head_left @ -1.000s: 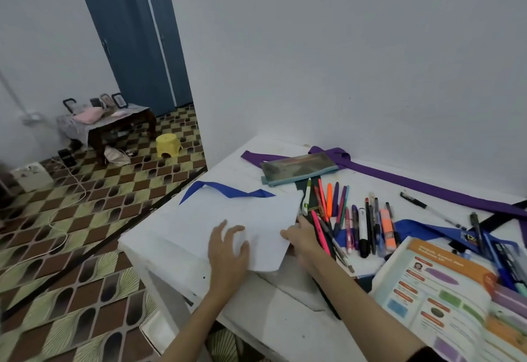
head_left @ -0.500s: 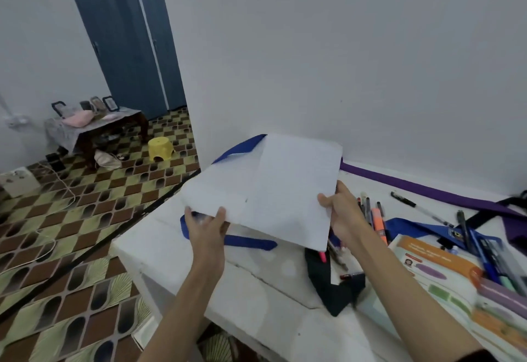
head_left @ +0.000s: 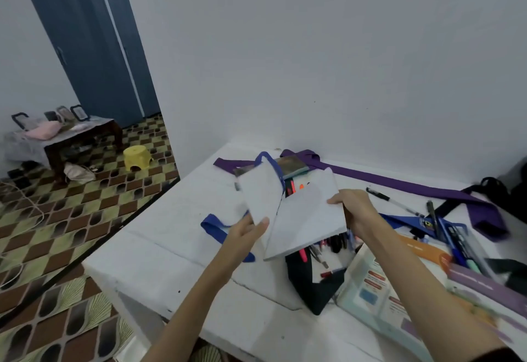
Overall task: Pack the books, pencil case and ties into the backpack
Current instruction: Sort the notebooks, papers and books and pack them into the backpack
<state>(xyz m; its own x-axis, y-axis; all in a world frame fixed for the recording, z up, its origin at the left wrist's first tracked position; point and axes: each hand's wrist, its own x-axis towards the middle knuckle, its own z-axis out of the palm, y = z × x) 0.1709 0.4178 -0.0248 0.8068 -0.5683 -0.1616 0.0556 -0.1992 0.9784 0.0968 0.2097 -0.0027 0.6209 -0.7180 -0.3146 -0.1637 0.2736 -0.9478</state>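
Both hands (head_left: 299, 219) hold a folded white paper (head_left: 296, 216) above the table (head_left: 171, 247).

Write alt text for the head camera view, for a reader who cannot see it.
Two bare hands hold a white sheet of paper folded partway above a white table: the left hand grips its lower edge, the right hand its right side. Beneath lie scattered pens, a blue tie, a purple tie and an open book.

Single head cam, looks fwd and down, close over white table (head_left: 176, 247), wall behind.
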